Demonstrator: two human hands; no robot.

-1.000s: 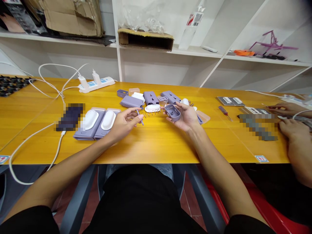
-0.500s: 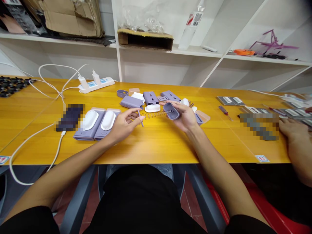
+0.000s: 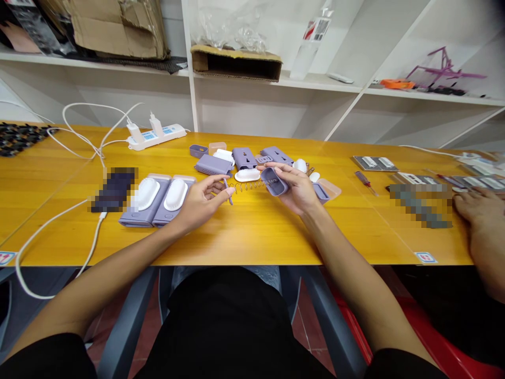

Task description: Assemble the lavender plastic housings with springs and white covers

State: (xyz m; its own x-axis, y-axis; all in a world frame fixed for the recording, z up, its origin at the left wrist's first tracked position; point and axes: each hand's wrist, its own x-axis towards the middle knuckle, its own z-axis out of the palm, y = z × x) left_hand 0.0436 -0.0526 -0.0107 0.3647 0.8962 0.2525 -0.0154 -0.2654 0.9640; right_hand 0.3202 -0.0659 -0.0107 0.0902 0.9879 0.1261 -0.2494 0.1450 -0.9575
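Between the fingertips of my left hand [image 3: 205,200] is a thin purple plate [image 3: 228,191], held on edge. A copper-coloured coil spring [image 3: 248,186] stretches from beside that plate toward a hollow purple cup-shaped housing [image 3: 275,182]. My right hand [image 3: 298,187] is wrapped round the housing, its opening facing left and toward me. The spring's right end is hidden at the housing. Behind the hands lie purple shells [image 3: 244,158] and a white oval cap [image 3: 247,175]. Left of my left hand are two purple cases with white oval tops [image 3: 175,195].
Left on the table are a blurred dark device [image 3: 114,189], white cables and a power strip [image 3: 158,137]. To the right lie a screwdriver [image 3: 366,182] and metal-looking plates [image 3: 374,163]. Another person's hand [image 3: 479,210] rests at the far right. Shelves stand behind.
The purple housing in my right hand has turned slightly and shifted a little left, so its opening shows differently. The left hand and the plate have hardly moved.
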